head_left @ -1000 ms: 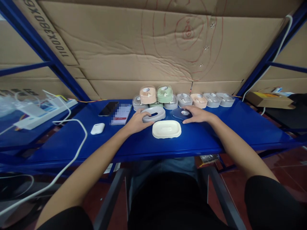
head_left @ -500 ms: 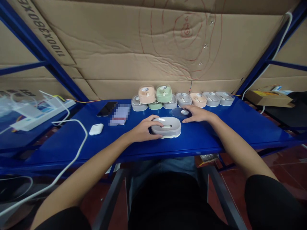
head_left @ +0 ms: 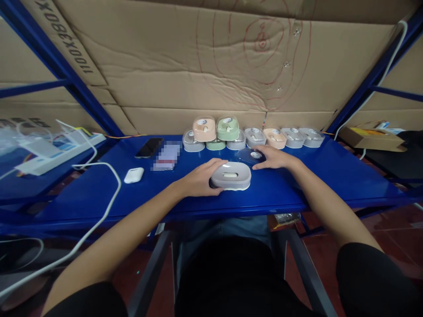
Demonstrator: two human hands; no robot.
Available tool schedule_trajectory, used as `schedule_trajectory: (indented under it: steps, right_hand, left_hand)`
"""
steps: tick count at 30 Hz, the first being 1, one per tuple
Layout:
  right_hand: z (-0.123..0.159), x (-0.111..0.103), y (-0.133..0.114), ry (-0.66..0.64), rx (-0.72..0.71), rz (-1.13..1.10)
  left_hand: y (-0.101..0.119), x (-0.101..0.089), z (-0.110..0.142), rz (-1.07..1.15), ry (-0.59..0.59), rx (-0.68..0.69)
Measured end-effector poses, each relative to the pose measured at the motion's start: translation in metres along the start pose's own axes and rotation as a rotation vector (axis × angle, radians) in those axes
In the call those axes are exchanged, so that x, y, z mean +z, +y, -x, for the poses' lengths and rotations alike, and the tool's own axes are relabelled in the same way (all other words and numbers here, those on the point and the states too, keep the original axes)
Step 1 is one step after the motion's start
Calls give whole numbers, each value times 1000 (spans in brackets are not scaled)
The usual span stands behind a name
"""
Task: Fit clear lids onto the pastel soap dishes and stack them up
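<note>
A grey oval plastic box (head_left: 243,178) with a slot in its top sits on the blue table near the front edge. My left hand (head_left: 203,178) is wrapped round its left end, thumb at the front and fingers along the back. Inside the slot a small pale piece (head_left: 230,175) shows. Just behind the box, a clear plastic lid (head_left: 246,155) with a round label lies low over the table. My right hand (head_left: 272,157) grips the lid's right edge between thumb and fingers; some fingertips are hidden.
Several similar lidded boxes stand in a row at the back, with a peach box (head_left: 204,128) and a green box (head_left: 228,128) stacked on top. To the left lie a dark phone (head_left: 149,148), a blurred-out phone (head_left: 167,156) and a white earbud case (head_left: 134,175). Cardboard (head_left: 185,53) walls the back.
My left fingers have left the slot on top of the grey box and now hold its back side. The right hand and the lid have barely moved. The view has shifted slightly.
</note>
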State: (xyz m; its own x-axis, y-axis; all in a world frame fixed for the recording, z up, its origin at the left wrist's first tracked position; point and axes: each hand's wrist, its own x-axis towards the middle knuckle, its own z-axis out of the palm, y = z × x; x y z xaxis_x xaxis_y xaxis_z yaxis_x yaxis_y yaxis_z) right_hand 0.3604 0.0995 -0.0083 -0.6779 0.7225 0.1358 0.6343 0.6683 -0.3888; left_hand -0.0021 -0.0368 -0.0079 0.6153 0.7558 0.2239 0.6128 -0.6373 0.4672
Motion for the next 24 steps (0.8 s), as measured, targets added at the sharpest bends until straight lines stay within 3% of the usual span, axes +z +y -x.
schedule_trajectory:
  steps: [4, 8, 11, 14, 16, 19, 24]
  right_hand:
    - [1, -3, -8, 45, 1, -18]
    - [7, -9, -35, 192, 30, -36]
    - [12, -7, -65, 252, -103, -83]
    - [13, 7, -92, 159, -248, -103]
    - [12, 19, -103, 91, -265, -87]
    - [13, 30, -109, 45, -247, -65]
    - [17, 30, -110, 28, -269, -35]
  left_hand:
    - [-2, 1, 1, -13, -73, -90]
    - [-7, 4, -2, 111, -14, -192]
    - [-12, 9, -7, 206, 35, -200]
    - [-17, 13, -10, 253, 75, -201]
    - [-19, 14, -10, 262, 91, -204]
    - [-19, 14, -10, 265, 89, -208]
    - [-19, 14, -10, 244, 86, -213]
